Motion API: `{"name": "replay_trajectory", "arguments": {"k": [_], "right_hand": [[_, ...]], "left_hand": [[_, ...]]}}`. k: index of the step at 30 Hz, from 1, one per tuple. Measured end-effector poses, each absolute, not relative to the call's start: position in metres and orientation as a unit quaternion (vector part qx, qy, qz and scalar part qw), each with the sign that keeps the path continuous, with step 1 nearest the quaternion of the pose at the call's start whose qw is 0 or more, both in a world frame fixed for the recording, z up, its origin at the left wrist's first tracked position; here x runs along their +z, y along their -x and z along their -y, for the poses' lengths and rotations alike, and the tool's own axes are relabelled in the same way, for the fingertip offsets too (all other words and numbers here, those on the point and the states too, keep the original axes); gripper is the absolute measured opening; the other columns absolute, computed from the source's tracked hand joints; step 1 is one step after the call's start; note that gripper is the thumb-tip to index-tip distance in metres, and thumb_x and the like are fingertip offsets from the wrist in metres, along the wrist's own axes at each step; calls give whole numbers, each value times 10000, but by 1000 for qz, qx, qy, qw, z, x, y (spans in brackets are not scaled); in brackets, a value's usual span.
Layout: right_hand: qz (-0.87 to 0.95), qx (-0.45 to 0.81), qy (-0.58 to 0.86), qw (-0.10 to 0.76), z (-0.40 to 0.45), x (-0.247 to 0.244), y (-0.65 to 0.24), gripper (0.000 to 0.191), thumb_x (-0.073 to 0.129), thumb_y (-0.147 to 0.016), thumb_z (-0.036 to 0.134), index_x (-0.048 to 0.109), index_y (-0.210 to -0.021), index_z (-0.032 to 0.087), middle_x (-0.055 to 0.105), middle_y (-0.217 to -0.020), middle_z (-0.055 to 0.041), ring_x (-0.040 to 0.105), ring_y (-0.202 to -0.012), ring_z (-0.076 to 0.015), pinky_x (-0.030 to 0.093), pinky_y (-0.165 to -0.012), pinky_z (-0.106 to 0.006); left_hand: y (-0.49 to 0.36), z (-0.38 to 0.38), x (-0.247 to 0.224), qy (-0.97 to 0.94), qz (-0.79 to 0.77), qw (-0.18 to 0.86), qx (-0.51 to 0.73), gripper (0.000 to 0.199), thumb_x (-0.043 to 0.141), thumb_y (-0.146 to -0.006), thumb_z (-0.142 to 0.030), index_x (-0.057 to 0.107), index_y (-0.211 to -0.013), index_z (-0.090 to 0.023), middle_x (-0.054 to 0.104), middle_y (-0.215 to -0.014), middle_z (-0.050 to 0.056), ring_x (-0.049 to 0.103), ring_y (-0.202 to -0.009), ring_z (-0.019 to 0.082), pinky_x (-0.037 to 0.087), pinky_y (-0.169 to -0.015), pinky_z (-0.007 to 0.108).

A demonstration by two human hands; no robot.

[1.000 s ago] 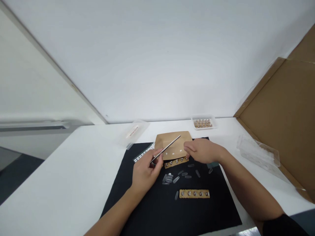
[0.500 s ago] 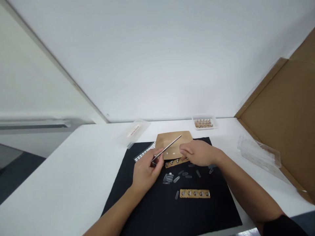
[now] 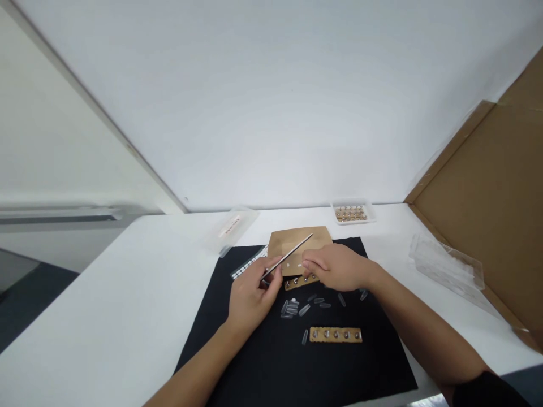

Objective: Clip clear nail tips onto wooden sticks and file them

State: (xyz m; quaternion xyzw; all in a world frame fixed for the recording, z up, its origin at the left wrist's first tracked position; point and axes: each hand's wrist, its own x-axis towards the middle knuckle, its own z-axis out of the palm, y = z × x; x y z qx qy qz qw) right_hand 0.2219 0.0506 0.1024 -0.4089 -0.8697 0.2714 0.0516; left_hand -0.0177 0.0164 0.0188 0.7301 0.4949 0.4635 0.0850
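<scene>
My left hand (image 3: 254, 288) is closed around a thin, pale stick with a dark edge (image 3: 298, 246), which slants up to the right over a brown paper tray (image 3: 292, 234). My right hand (image 3: 335, 265) has its fingers pinched together at the tray's front right, above a cork-coloured strip with metal studs (image 3: 292, 284). Whatever lies between those fingertips is hidden. Small white pieces (image 3: 288, 265) sit on the tray. Clear false nail tips (image 3: 304, 309) are scattered in front of the hands. Nearer to me is a second studded strip (image 3: 336, 334) with a lone tip beside it.
A black mat (image 3: 263, 362) covers part of the white table (image 3: 127, 316). A sheet of white stickers (image 3: 241, 268) is left of the tray. Behind are a clear lid (image 3: 231, 229) and a box of studded strips (image 3: 354, 213). Clear plastic cases (image 3: 447, 263) and cardboard (image 3: 483, 209) stand right.
My right hand has shifted a little to the left along the studded strip, its fingers still pinched. The left hand and its stick are nearly where they were.
</scene>
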Motion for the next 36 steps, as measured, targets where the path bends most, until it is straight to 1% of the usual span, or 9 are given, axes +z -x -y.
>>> {"name": "replay_trajectory", "arguments": {"k": [5, 11, 14, 18, 20, 26, 32, 36], "right_hand": [[877, 246, 411, 27, -52, 97, -220, 360, 382, -1104, 395, 670, -972, 225, 790, -981, -59, 708, -903, -242, 451, -743, -325], [876, 241, 418, 16, -50, 99, -219, 363, 397, -1104, 407, 683, -991, 216, 784, -963, -76, 695, -909, -249, 452, -766, -328], [877, 245, 412, 35, -48, 101, -217, 353, 380, -1111, 390, 680, -1036, 220, 786, -993, -64, 695, -924, -240, 453, -789, -323], [878, 256, 397, 78, -46, 100, -212, 352, 343, -1126, 369, 669, -1096, 239, 787, -1049, -37, 695, -958, -222, 445, -824, -321], [881, 250, 393, 79, -45, 98, -210, 350, 344, -1126, 356, 673, -1111, 239, 783, -1057, -38, 692, -962, -221, 438, -827, -322], [889, 239, 387, 47, -46, 91, -206, 331, 365, -1124, 348, 671, -1140, 222, 780, -1038, -56, 685, -927, -231, 398, -773, -322], [900, 208, 381, 35, -44, 91, -204, 328, 354, -1120, 379, 634, -1071, 214, 752, -948, -51, 638, -813, -213, 334, -676, -314], [907, 199, 368, 40, -44, 84, -200, 322, 355, -1117, 383, 613, -1023, 216, 738, -930, -45, 619, -786, -202, 300, -648, -314]], "left_hand": [[17, -17, 19, -732, -489, 86, 466, 212, 614, -997, -300, 744, -1123, -190, 789, -987, 48, 710, -603, 125, 575, -561, 231], [18, -17, 17, -733, -489, 84, 466, 208, 618, -999, -291, 741, -1138, -198, 787, -1010, 48, 707, -595, 119, 579, -566, 233], [18, -17, 17, -730, -494, 82, 466, 213, 619, -996, -304, 746, -1126, -195, 792, -1005, 54, 706, -595, 124, 579, -558, 235], [18, -16, 18, -729, -497, 86, 462, 207, 622, -989, -298, 750, -1116, -195, 797, -1047, 61, 737, -661, 141, 588, -564, 234], [18, -16, 19, -729, -496, 87, 464, 205, 626, -986, -291, 750, -1117, -195, 797, -1051, 61, 739, -666, 142, 592, -570, 235], [18, -15, 19, -728, -497, 91, 463, 208, 612, -995, -287, 746, -1121, -190, 794, -1066, 65, 733, -658, 136, 591, -581, 233], [18, -15, 21, -734, -494, 80, 459, 193, 610, -1001, -276, 741, -1117, -197, 795, -1063, 56, 745, -704, 144, 592, -613, 234], [17, -16, 21, -736, -488, 71, 465, 189, 619, -995, -266, 745, -1117, -198, 794, -1036, 49, 747, -711, 147, 596, -625, 235]]}}
